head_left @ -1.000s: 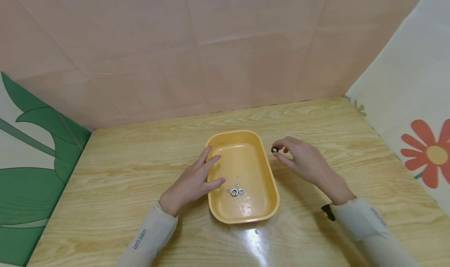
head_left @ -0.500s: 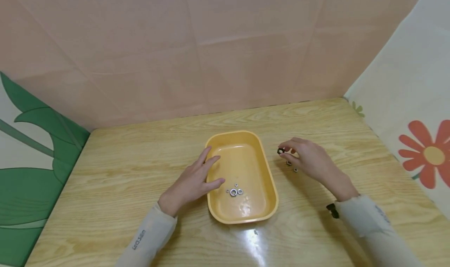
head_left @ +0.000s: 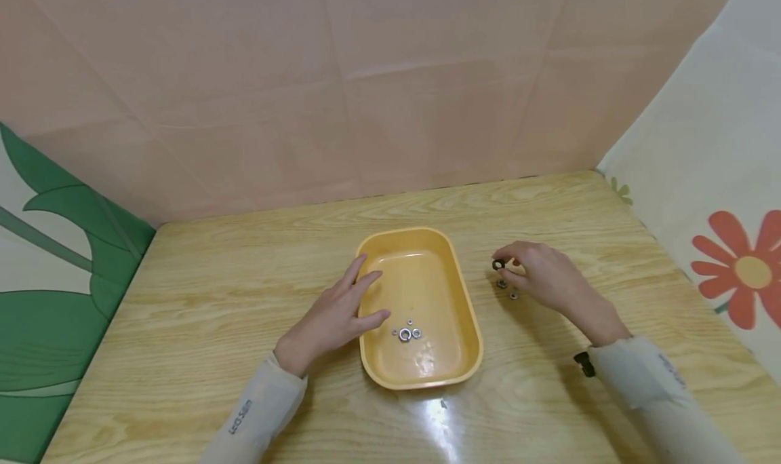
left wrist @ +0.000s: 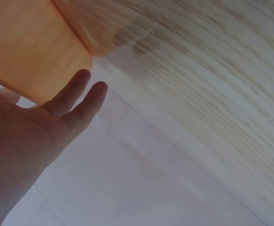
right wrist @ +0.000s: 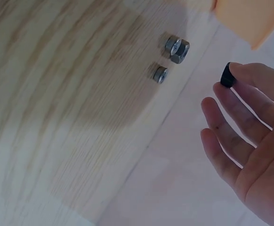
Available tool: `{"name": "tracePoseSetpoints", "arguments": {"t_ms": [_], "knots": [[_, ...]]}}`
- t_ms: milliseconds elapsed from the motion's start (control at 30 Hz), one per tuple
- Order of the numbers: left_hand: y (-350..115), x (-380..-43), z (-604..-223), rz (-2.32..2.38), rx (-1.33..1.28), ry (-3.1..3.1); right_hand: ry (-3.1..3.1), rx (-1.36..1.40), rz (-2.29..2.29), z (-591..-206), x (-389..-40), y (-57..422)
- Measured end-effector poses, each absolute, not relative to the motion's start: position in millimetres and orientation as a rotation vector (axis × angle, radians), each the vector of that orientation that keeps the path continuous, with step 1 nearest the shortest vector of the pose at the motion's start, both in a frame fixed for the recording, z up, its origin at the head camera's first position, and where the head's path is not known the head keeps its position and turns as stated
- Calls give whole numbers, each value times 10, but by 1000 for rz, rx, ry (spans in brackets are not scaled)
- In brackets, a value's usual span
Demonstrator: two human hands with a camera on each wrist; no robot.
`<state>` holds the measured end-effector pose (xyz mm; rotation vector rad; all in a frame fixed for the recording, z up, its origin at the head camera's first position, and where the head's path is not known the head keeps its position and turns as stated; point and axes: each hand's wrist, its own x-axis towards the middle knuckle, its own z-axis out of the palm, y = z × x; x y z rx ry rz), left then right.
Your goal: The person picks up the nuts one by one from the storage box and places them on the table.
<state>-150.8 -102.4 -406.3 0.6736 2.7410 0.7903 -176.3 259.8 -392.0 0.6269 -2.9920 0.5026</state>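
Note:
My right hand (head_left: 552,277) pinches a small black nut (head_left: 498,265) between thumb and fingertip, to the right of the yellow tray (head_left: 474,308). The right wrist view shows the black nut (right wrist: 228,75) edge-on, with the other fingers loosely bent. Below that hand, a metal nut (head_left: 502,283) and a smaller one (head_left: 514,296) lie on the table; the right wrist view has three metal pieces there, including a hex nut (right wrist: 180,52). My left hand (head_left: 329,321) has its fingers spread at the tray's left rim. Its fingers (left wrist: 97,96) extend beside the tray's outer wall (left wrist: 43,42).
Inside the tray lie several metal nuts of different sizes, the largest one (head_left: 405,334) toward the near end. The wooden table (head_left: 244,267) meets a pink backdrop (head_left: 342,111) behind and a flower-printed sheet (head_left: 753,271) at the right.
My right hand has moved right, away from the tray, still pinching the black nut. Two metal nuts now show on the table below it. The left hand has stayed in place.

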Motion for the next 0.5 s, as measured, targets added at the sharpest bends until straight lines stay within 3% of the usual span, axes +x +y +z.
{"name": "tracePoseSetpoints", "arguments": {"t_ms": [500], "knots": [[-1019, -1519, -4097, 782, 685, 2759, -3085, 591, 474, -3977, -1809, 2703]]}}
